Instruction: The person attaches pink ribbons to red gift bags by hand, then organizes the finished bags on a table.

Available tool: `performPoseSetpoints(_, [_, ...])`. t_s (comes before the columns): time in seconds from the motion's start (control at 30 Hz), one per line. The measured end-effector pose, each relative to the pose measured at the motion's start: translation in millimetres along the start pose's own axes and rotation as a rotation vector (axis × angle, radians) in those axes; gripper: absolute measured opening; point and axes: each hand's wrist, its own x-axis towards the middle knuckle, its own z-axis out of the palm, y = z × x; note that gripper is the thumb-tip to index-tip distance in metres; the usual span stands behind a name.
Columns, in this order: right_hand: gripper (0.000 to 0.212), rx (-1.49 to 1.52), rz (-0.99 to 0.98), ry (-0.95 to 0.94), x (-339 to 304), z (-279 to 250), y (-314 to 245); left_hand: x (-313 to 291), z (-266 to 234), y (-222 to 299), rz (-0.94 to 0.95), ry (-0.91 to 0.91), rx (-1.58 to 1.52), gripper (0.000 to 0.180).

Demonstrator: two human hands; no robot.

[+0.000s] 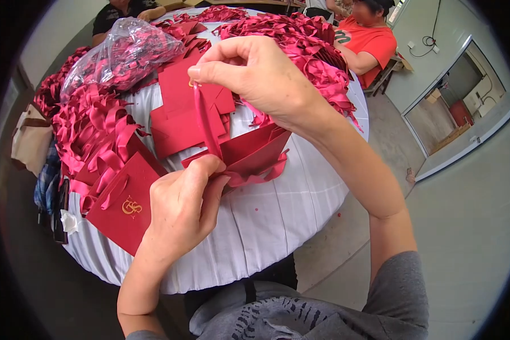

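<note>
A crimson ribbon [204, 119] is stretched taut above an open red paper bag [260, 150], its top pinched in the right hand [252, 71] and its lower part clamped by the left hand's [178, 198] fingertips near the bag's rim, over a white-covered table [306, 209] heaped with ribboned bags [90, 127].

- Before me, inside the near edge of my counter [289, 221]: an open bag [266, 153].
- Behind it: overlapping bags [178, 127].
- Left edge: a ribbon heap [90, 124], another bag [116, 224] nearer me.
- Far left: a filled sack [124, 54].
- Far right: more ribbons [300, 39].
</note>
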Motion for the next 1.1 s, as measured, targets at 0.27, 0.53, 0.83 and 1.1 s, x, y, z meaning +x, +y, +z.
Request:
performPoseSetpoints(0.27, [0.016,-0.242,-0.378,0.368,-9,0,13,-5,1,-3,-0.134,0.076,-0.006,0.026])
performPoseSetpoints(0.53, [0.011,-0.452,-0.279,0.148,-99,36,25,-6,0,-6,-0.164,0.092,-0.046,0.025])
performPoseSetpoints(0.83, [0.019,-0.703,-0.396,0.323,-67,18,12,-5,6,-2,-0.075,0.073,-0.018,0.028])
performPoseSetpoints(1.1, [0.017,-0.254,-0.234,-0.049,-38,22,18,0,2,1,-0.032,0.014,-0.003,0.027])
